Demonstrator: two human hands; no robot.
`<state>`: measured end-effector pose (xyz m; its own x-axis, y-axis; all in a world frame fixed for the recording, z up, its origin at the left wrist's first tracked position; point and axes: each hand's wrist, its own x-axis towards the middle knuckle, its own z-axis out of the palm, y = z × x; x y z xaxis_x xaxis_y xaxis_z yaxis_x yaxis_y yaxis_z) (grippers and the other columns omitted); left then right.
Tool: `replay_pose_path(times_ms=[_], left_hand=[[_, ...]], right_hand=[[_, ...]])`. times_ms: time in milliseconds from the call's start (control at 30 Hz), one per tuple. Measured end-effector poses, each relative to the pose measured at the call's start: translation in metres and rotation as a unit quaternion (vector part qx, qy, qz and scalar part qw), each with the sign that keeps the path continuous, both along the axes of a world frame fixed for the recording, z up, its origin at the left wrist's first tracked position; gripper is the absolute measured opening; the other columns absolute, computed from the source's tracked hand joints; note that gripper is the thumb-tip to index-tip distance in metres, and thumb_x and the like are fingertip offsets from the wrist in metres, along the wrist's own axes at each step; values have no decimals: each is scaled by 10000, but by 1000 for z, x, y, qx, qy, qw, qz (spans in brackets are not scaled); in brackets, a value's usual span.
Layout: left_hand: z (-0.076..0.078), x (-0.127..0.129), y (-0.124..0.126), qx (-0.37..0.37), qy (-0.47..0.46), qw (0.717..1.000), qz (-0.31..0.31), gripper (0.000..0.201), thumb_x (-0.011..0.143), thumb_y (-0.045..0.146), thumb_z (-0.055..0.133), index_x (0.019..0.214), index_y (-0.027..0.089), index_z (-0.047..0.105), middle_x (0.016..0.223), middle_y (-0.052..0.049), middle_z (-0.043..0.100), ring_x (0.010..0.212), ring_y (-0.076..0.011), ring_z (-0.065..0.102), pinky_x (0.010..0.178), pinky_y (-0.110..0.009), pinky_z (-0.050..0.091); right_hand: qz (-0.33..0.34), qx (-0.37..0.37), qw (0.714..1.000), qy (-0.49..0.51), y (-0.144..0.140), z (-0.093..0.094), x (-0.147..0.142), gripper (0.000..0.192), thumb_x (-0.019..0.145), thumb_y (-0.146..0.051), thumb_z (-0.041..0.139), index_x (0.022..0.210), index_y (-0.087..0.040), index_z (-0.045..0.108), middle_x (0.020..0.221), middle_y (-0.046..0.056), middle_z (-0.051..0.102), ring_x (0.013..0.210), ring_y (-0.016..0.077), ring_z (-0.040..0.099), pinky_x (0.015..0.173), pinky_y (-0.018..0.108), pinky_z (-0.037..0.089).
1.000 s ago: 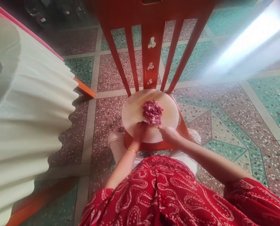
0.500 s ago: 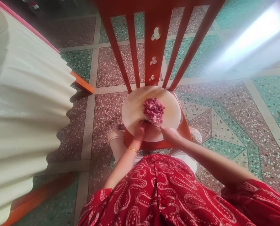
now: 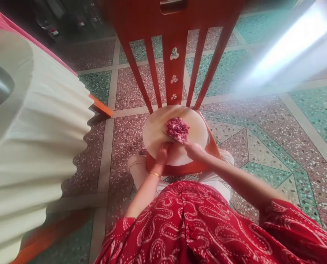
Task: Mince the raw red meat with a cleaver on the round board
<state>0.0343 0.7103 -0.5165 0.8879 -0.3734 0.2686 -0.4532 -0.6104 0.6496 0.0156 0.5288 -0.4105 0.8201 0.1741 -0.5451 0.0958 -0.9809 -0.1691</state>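
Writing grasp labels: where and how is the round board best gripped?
Likely the left rim of the round board, coming in from the left: it appears to jut past the chair seat, which should leave room for fingers underneath. Keep it level, since minced meat is heaped near the middle, and avoid the knife in the right hand.

A red wooden chair (image 3: 179, 169) stands on the speckled, tiled floor (image 3: 234, 106), its slatted back on the far side. A round, pale board (image 3: 155, 128) lies on the seat, covering most of it, and a mound of chopped pinkish-red meat (image 3: 177, 128) sits on the board, around its middle.
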Motion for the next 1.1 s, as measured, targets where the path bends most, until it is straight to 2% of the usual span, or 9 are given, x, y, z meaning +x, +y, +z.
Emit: replay_pose_path(times_ms=[133, 267, 533, 767, 967, 1100], left_hand=[[3, 1, -3, 52, -27, 998, 0, 205, 886, 153, 434, 969, 176, 619, 980, -91, 626, 943, -209, 553, 845, -383, 473], [1, 1, -3, 69, -31, 997, -2, 203, 880, 138, 442, 954, 178, 627, 950, -87, 628, 930, -210, 558, 821, -377, 481], [-2, 5, -3, 25, -9, 1000, -6, 215, 895, 170, 430, 989, 170, 623, 987, -88, 634, 964, -214, 548, 875, -390, 461], [-8, 3, -1, 5, 40, 999, -15, 270, 915, 174, 376, 1021, 194, 623, 1035, -70, 621, 1009, -190, 528, 906, -366, 454], [2, 2, -2, 10, -10, 1000, -13, 214, 895, 194, 446, 1003, 203, 631, 1025, -71, 618, 991, -203, 541, 889, -373, 461], [8, -8, 8, 35, -51, 998, 9, 283, 899, 167, 414, 1128, 194, 579, 1112, -87, 583, 1035, -215, 516, 909, -385, 435]], right_hand=[[22, 7, 1000, -19, 0, 2, -12, 426, 803, -76, 406, 1213, -163, 482, 853, 87, 665, 795, 198, 642, 610, 239, 419], [33, 4, 999, -1, 0, 4, -13, 393, 822, -91, 391, 1194, -160, 495, 881, 102, 665, 833, 210, 641, 639, 259, 438], [56, 28, 998, -12, 35, -3, 32, 270, 870, -131, 385, 1090, -152, 540, 968, 138, 645, 876, 221, 632, 670, 270, 458], [31, 34, 999, 23, 3, -12, 10, 369, 855, -120, 389, 1210, -176, 475, 942, 107, 651, 834, 203, 629, 645, 267, 445], [14, 54, 998, -17, 40, -14, 37, 301, 854, -146, 407, 1125, -133, 536, 1011, 159, 639, 924, 236, 614, 736, 297, 459], [12, 57, 998, -23, 34, -10, 30, 373, 852, -133, 426, 1221, -124, 484, 1056, 174, 627, 980, 229, 599, 781, 286, 450]])
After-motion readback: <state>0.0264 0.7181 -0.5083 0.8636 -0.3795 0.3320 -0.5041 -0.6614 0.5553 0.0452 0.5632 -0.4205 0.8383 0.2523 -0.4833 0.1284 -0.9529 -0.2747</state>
